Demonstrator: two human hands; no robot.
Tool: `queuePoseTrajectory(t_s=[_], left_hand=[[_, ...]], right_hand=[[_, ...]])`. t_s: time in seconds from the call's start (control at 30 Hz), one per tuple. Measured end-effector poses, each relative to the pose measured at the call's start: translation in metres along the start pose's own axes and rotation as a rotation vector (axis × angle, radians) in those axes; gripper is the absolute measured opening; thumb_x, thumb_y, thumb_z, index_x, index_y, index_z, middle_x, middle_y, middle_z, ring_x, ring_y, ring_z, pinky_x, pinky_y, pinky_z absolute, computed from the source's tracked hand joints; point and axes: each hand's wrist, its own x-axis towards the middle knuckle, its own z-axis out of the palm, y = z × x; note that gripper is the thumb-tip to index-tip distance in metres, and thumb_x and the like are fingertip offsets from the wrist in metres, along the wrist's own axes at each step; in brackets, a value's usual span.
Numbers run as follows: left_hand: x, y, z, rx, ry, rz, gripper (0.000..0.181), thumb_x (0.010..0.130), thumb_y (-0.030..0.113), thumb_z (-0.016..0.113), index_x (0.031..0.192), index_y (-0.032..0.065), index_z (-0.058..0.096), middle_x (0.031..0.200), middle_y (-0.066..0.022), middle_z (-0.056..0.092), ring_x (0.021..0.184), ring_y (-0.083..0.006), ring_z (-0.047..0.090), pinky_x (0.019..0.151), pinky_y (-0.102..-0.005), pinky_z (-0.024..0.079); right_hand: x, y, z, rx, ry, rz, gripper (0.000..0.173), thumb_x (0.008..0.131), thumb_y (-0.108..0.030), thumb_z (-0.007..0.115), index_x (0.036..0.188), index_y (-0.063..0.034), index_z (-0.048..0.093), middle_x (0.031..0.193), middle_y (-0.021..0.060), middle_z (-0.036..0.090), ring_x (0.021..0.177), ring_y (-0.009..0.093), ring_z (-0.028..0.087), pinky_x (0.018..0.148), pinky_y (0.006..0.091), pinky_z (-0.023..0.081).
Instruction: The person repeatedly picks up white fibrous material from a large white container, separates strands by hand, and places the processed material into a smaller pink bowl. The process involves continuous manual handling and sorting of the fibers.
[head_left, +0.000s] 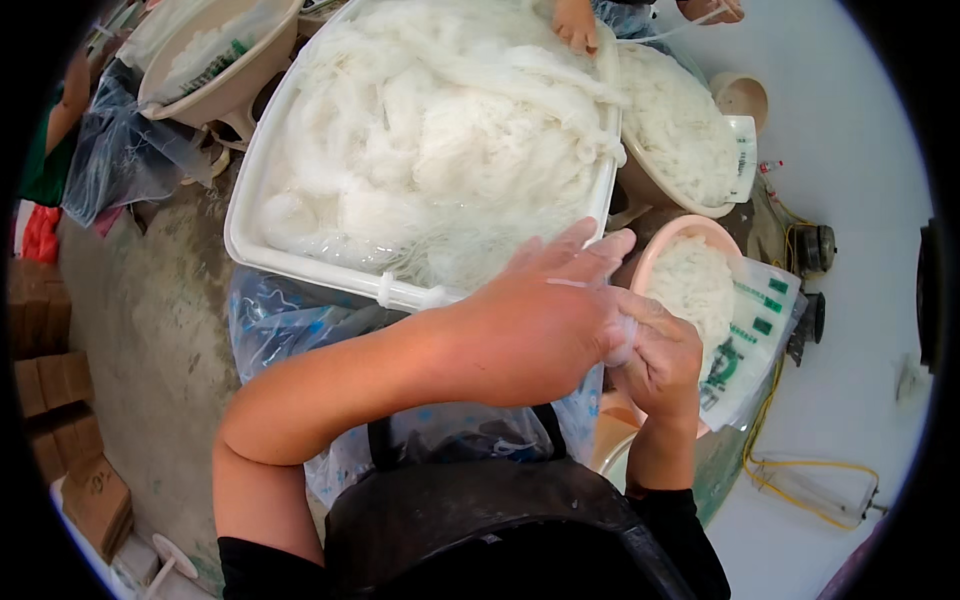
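Note:
My left hand (547, 315) reaches across to the right, past the near right corner of a white plastic tub (330, 281), with its gloved fingers spread. My right hand (660, 345), in a thin clear glove, is bent around a small bundle of white strands (621, 341) beside the left palm. The strands run close against the left hand, so where they end is hidden. Wet, white, thread-like material (465, 142) fills the tub, with some liquid at its near side. An oval pink basin (686, 225) holding similar pale material (690, 285) lies just beyond the right hand.
Another person's hand (576, 26) rests on the tub's far right edge; their other hand (712, 9) holds a white strand. A beige basin (637, 161) stands right, another (225, 97) far left. Printed plastic bags (750, 330) hang over the pink basin. Cardboard boxes (94, 487) lie at left.

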Motion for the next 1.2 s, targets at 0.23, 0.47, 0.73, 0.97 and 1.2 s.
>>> queuePoseTrajectory(t_s=[0.23,0.47,0.73,0.97,1.2], left_hand=[[-0.001,-0.002,-0.01,0.114,-0.163,0.082,0.025,0.092,0.02,0.042,0.096,-0.0001,0.058,0.132,-0.0275,0.037,0.129,-0.0455,0.023,0.107,-0.0478,0.018],[-0.001,-0.022,-0.021,-0.298,-0.31,-0.006,0.032,0.094,0.025,0.04,0.08,0.0001,0.054,0.09,-0.0159,0.059,0.104,-0.0311,0.049,0.086,-0.0393,0.039],[-0.007,-0.005,-0.012,-1.121,0.017,-0.413,0.028,0.09,0.022,0.045,0.069,0.0038,0.048,0.072,-0.0067,0.059,0.056,-0.0151,0.049,0.057,-0.0245,0.041],[0.043,0.017,0.07,-1.235,0.884,-0.156,0.021,0.086,0.021,0.055,0.085,0.0003,0.056,0.08,-0.0167,0.062,0.064,-0.0234,0.058,0.057,-0.0308,0.047],[0.04,0.011,0.017,0.026,0.206,0.316,0.01,0.08,0.02,0.059,0.083,0.0106,0.063,0.07,-0.0075,0.059,0.068,-0.0279,0.058,0.06,-0.0355,0.045]], right_hand=[[0.004,-0.007,-0.003,-0.134,-0.112,-0.097,0.013,0.07,-0.011,0.069,0.077,-0.0024,0.063,0.087,0.0124,0.065,0.066,0.027,0.061,0.057,0.031,0.049],[-0.004,-0.009,-0.002,0.137,0.205,0.103,0.008,0.067,-0.001,0.064,0.073,0.0015,0.06,0.081,0.0116,0.065,0.061,0.018,0.058,0.054,0.0252,0.045],[-0.008,-0.01,0.003,0.457,0.548,0.334,0.006,0.075,0.001,0.062,0.073,0.0055,0.058,0.082,0.012,0.064,0.062,0.011,0.053,0.055,0.0205,0.042],[0.004,-0.015,0.005,0.857,0.727,0.237,0.021,0.077,-0.003,0.05,0.09,0.0098,0.061,0.118,0.0238,0.053,0.098,0.024,0.057,0.085,0.0331,0.045],[-0.007,-0.003,-0.01,0.903,0.599,0.038,0.044,0.089,-0.032,0.038,0.11,0.0018,0.057,0.128,0.0199,0.048,0.132,0.032,0.027,0.109,0.0432,0.017]])
